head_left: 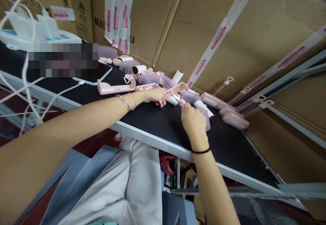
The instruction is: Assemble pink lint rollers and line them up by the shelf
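Note:
Over the black tabletop, my left hand (156, 95) grips a long pink plastic shell (177, 90), its hollow side showing. My right hand (193, 118) is closed on a thin metal tool (179, 100) whose tip points towards the shell; its exact kind is too small to tell. Two more pink shells lie near my left hand, one a long pink shell (117, 87) with raised ends. Behind the hands are translucent purple covers (150, 79) and white paper rolls (139, 70). Close to my right hand lies a white roll (203, 108) with a purple cover (208, 119).
Several finished-looking pink rollers (235, 120) with heart-shaped loops lie at the right. At the left are a phone (102, 74) on a cable and a power strip (63, 36) with chargers. Taped cardboard (158, 21) walls the back; a metal edge (152, 141) runs along the front.

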Tool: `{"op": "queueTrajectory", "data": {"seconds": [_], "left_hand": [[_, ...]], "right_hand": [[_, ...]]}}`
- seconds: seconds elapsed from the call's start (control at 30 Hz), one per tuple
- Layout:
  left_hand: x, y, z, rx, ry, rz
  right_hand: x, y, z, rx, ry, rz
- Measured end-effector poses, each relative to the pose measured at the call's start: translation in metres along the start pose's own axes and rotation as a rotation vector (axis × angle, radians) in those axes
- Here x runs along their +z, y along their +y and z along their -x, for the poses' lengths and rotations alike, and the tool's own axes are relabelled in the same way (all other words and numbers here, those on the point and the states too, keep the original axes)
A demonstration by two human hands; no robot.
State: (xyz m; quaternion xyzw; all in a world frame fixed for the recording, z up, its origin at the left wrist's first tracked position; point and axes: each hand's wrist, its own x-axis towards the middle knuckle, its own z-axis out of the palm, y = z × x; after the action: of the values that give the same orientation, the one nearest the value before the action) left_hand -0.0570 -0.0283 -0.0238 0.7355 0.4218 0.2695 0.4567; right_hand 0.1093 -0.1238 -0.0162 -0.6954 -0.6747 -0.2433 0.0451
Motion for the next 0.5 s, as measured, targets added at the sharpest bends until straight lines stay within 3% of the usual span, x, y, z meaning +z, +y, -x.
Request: {"op": "queueTrajectory", "data": {"seconds": [0.37,0.5], "left_hand": [[0.004,0.004,-0.003,-0.106,-0.015,0.048],[0.001,-0.002,-0.009,-0.138,-0.079,0.095]], "right_hand": [[0.009,-0.005,-0.003,-0.003,0.076,0.015],[0.011,-0.005,-0.007,-0.056,0.042,0.024]]}}
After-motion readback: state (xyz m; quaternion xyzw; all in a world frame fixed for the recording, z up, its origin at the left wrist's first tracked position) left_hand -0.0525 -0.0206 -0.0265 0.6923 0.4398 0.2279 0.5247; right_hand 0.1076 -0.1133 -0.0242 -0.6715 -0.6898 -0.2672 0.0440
